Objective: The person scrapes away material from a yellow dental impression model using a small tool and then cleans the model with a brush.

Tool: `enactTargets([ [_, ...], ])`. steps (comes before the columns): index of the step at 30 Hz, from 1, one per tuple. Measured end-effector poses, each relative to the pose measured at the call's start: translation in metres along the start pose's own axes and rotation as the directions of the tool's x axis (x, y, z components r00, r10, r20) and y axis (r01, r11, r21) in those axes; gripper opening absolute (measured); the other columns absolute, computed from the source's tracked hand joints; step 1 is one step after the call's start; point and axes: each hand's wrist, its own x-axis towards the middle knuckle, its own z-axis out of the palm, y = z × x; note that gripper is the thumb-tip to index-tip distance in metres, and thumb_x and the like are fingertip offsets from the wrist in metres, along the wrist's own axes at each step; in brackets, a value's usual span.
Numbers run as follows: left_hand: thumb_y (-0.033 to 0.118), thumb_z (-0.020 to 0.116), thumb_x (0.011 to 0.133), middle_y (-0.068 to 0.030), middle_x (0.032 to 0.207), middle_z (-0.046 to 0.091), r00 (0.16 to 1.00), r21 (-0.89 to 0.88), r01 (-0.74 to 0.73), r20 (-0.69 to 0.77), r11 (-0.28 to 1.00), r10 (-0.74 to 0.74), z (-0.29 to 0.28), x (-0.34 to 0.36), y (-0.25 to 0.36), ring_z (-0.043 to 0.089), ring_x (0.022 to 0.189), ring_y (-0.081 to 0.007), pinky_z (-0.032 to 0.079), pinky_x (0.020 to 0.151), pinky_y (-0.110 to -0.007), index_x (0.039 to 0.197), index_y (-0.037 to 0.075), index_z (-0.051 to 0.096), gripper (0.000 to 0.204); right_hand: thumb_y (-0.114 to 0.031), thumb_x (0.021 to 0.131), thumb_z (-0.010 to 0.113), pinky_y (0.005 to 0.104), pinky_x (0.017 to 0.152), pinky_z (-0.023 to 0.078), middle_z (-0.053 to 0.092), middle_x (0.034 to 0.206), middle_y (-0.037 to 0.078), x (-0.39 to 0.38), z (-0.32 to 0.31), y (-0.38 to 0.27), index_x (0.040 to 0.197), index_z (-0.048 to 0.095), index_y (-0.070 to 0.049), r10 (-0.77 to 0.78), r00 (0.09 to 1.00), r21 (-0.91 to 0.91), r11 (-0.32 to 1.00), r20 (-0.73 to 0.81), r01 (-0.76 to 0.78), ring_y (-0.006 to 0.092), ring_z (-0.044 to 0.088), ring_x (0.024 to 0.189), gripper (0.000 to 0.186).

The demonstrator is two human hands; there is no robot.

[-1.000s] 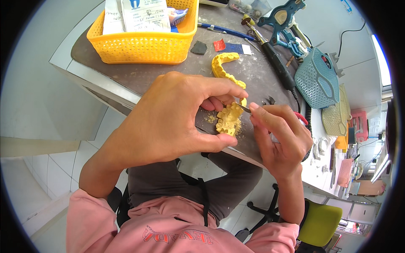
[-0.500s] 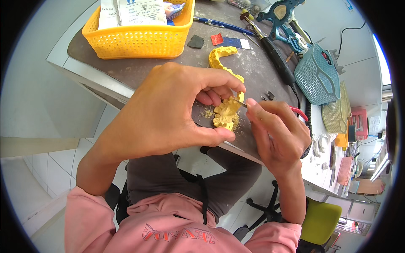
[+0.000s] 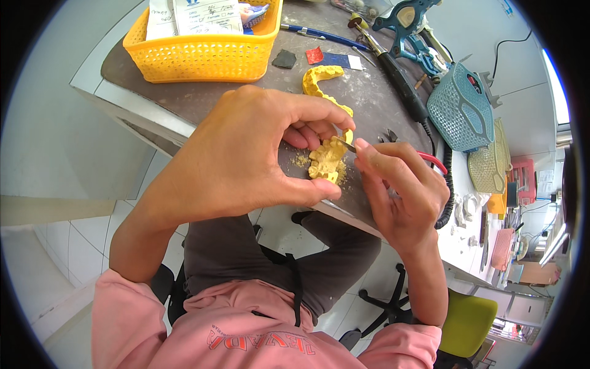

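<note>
My left hand (image 3: 239, 154) grips a yellow plaster dental cast (image 3: 326, 161) between its thumb and curled fingertips, just over the bench's front edge. My right hand (image 3: 402, 194) has its fingers closed on a thin metal blade tool (image 3: 346, 144), whose tip meets the upper part of the cast near my left fingers. Yellow crumbs (image 3: 300, 161) lie scattered on the grey bench mat (image 3: 190, 101) around the cast. A second yellow horseshoe-shaped piece (image 3: 316, 78) lies behind my hands, partly hidden by them.
A yellow basket (image 3: 200, 58) with papers stands back left. A black handpiece (image 3: 402, 86), blue articulator (image 3: 399, 31), colored paper strips (image 3: 335, 59), red-handled cutter (image 3: 433, 160) and blue basket (image 3: 461, 111) crowd the back right. Below are a white drawer front and a green chair (image 3: 467, 313).
Both my hands, with the cast and blade, have shifted slightly up in the picture along with the surroundings. The grips look the same and the blade remains at the cast.
</note>
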Motion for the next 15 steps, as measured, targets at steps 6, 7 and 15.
enactTargets([
  [6,0.014,0.092,0.071,-0.007,0.114,0.074,1.0,0.004,0.021,0.0,1.0,-0.021,0.0,0.0004,0.001,0.068,0.098,-0.0134,0.057,0.092,-0.029,0.128,0.002,0.071,0.062,0.001,0.08,0.081,0.0305,0.05,0.048,0.069,0.081,0.007,-0.0007,0.0,0.0024,0.103,0.077,-0.004,-0.024,1.0,0.007,1.0,0.002,0.024,0.0177,0.064,0.059,0.024],
  [7,0.014,0.092,0.071,-0.007,0.114,0.074,1.0,0.004,0.021,0.0,1.0,-0.021,0.0001,0.0003,0.001,0.068,0.098,-0.0134,0.057,0.092,-0.029,0.128,0.002,0.071,0.062,0.001,0.08,0.081,0.0305,0.05,0.048,0.069,0.081,0.007,-0.0008,-0.0003,0.0023,0.103,0.077,-0.004,-0.02,1.0,0.008,1.0,0.005,0.02,0.0178,0.064,0.059,0.024],
  [15,0.013,0.092,0.071,-0.0067,0.113,0.074,1.0,0.004,-0.01,-0.005,1.0,0.01,-0.0005,-0.0017,0.002,0.069,0.1,-0.014,0.058,0.092,-0.029,0.128,0.003,0.07,0.062,0.001,0.081,0.081,0.0306,0.05,0.048,0.068,0.081,0.007,0.0001,0.0001,0.0021,0.102,0.077,-0.004,-0.108,0.994,-0.05,0.993,-0.025,0.107,0.018,0.064,0.06,0.022],
])
